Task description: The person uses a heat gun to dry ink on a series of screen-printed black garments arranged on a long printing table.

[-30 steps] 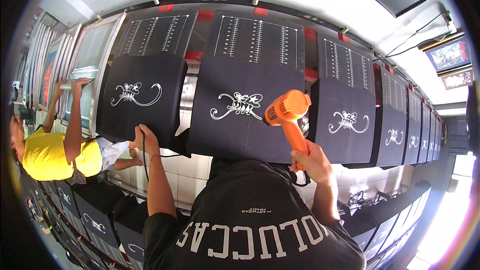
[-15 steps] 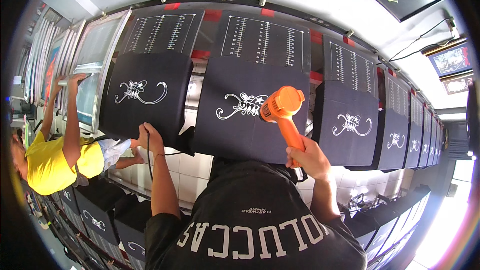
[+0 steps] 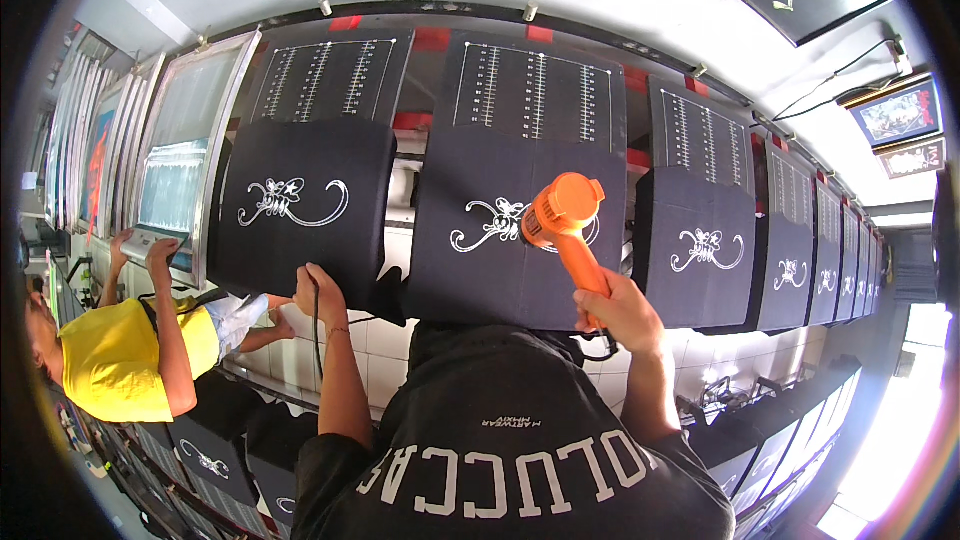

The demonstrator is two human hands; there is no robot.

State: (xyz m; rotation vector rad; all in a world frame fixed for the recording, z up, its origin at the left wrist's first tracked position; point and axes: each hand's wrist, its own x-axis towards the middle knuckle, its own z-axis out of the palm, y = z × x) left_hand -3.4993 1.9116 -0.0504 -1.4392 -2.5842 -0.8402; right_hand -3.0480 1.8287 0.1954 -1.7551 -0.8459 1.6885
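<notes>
Over middle shirt (image 3: 500, 240), heat gun (image 3: 566, 215) handle wrapped by right hand (image 3: 620, 312) fingers.

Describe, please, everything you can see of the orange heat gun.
The orange heat gun looks like plastic, with a rounded body and a long straight handle. The right hand grips the handle's lower end, holding the body tilted over the white printed design on the black garment. A dark cord hangs below the hand.

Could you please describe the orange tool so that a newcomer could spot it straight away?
Look along the long row of black shirts with white prints. Over the middle shirt, the right hand holds an orange heat gun. It is the only orange thing there.
</notes>
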